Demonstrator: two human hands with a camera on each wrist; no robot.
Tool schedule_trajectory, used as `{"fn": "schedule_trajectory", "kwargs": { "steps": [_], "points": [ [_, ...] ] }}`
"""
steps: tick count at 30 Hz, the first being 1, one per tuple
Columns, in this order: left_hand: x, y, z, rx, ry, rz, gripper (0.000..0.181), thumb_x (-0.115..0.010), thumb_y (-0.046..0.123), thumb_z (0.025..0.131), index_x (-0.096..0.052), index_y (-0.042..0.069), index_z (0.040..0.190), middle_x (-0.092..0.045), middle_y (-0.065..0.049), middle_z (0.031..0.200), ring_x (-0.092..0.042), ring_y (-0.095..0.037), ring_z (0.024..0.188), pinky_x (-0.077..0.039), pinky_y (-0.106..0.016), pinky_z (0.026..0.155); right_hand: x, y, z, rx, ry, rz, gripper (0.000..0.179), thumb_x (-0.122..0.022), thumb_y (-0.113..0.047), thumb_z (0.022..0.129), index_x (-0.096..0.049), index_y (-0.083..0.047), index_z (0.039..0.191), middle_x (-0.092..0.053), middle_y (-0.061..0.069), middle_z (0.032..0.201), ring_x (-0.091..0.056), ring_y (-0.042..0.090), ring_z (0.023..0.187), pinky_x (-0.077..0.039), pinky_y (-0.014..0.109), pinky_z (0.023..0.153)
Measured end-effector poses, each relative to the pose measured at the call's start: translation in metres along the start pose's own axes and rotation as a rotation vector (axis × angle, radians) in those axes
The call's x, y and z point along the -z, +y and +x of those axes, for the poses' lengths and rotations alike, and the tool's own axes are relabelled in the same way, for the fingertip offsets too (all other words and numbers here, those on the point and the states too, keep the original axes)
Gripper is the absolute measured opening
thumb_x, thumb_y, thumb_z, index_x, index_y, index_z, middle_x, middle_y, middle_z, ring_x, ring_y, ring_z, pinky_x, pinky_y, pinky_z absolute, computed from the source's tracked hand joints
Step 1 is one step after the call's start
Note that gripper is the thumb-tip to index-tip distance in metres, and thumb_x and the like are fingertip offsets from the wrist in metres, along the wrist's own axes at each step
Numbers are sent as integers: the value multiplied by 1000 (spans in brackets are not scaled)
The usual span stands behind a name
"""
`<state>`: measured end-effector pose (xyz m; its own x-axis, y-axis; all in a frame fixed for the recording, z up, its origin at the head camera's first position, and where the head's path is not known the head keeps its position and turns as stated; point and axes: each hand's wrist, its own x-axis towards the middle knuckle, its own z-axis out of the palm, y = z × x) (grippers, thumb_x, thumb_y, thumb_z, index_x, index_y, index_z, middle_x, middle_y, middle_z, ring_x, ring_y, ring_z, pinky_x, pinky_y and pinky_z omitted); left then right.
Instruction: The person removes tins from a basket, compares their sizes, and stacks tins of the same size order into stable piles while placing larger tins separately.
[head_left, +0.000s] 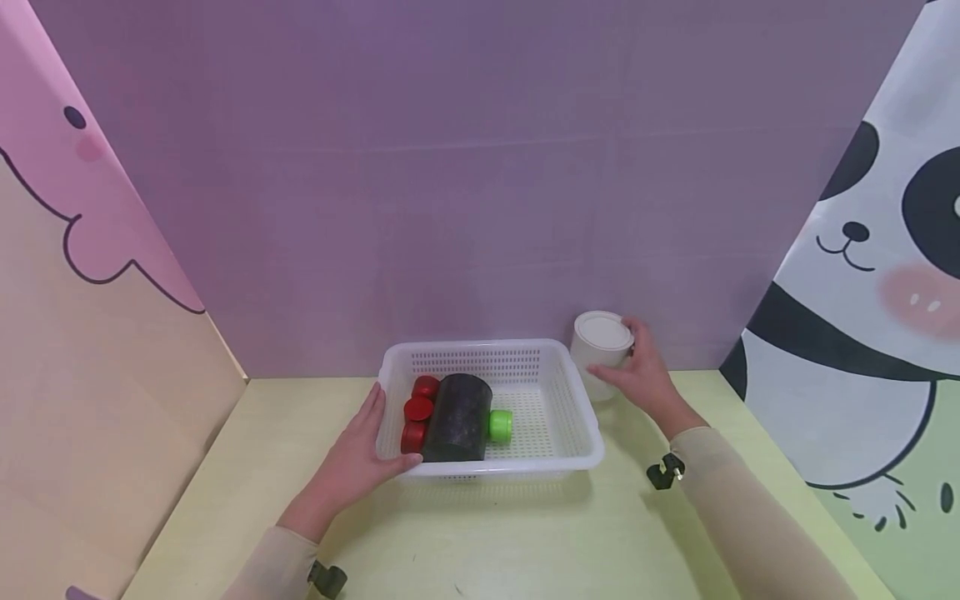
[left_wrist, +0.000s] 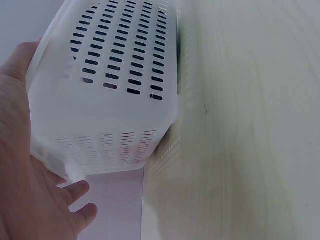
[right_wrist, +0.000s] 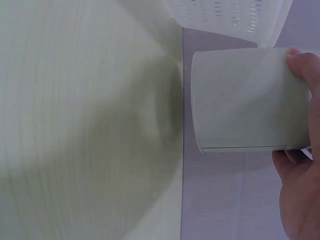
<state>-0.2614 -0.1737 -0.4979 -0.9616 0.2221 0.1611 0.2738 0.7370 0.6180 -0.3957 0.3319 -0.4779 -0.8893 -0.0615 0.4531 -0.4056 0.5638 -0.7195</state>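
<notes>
Can (head_left: 591,353): near the table's (head_left: 487,542) back edge, seemingly raised; right hand (head_left: 647,374), grip pinching its sides. Basket (head_left: 525,465): left hand (head_left: 356,454), grip spread against it. Risks we log: can dropped, from slack hold; basket shoved, from can knocking it.

The basket (head_left: 525,465) is of smooth plastic, the canister (head_left: 595,353) looks smooth and matt, the table (head_left: 480,533) shows wood grain.

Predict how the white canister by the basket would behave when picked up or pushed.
The white canister looks stiff: its wall shows no dent under the right hand. Its smooth side may be slightly slippery. Its round body would probably roll if laid down.
</notes>
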Motion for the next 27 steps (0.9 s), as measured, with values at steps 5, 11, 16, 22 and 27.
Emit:
{"fn": "schedule_trajectory", "kwargs": {
  "steps": [5,11,16,22,27],
  "points": [
    [-1,-1,0,6,-1,0,129,-84,66,89,-12,6,178,-9,-13,186,-22,-45,167,-39,-67,122,0,6,-1,2,-38,4,107,-98,-12,84,-27,8,161,-52,33,149,-54,44,130,-44,58,106],
    [-1,-1,-1,-3,-2,-10,129,-84,66,89,-12,6,177,-8,-13,186,-22,-45,167,-39,-68,122,-3,10,-3,-5,-63,24,106,-98,-9,84,-27,9,161,-49,34,152,-51,46,137,-42,64,114],
    [-1,-2,-1,-11,-6,-21,130,-85,66,89,-12,5,177,-7,-13,186,-21,-46,167,-39,-67,122,-4,12,-6,-16,-75,35,107,-98,-7,83,-26,9,162,-46,34,154,-48,48,141,-39,67,118],
    [-1,-3,0,-16,-4,-12,130,-84,67,89,-11,5,177,-7,-13,186,-22,-46,167,-39,-67,122,-5,15,-5,-43,-94,57,108,-97,-9,86,-25,7,164,-47,32,156,-49,46,140,-41,65,116],
    [-2,-6,1,-14,0,-16,131,-84,68,89,-11,6,178,-7,-12,186,-22,-45,167,-39,-67,123,-5,16,-4,-57,-114,50,109,-96,-10,87,-22,6,165,-47,32,157,-50,46,141,-42,62,115]
  ]
}}
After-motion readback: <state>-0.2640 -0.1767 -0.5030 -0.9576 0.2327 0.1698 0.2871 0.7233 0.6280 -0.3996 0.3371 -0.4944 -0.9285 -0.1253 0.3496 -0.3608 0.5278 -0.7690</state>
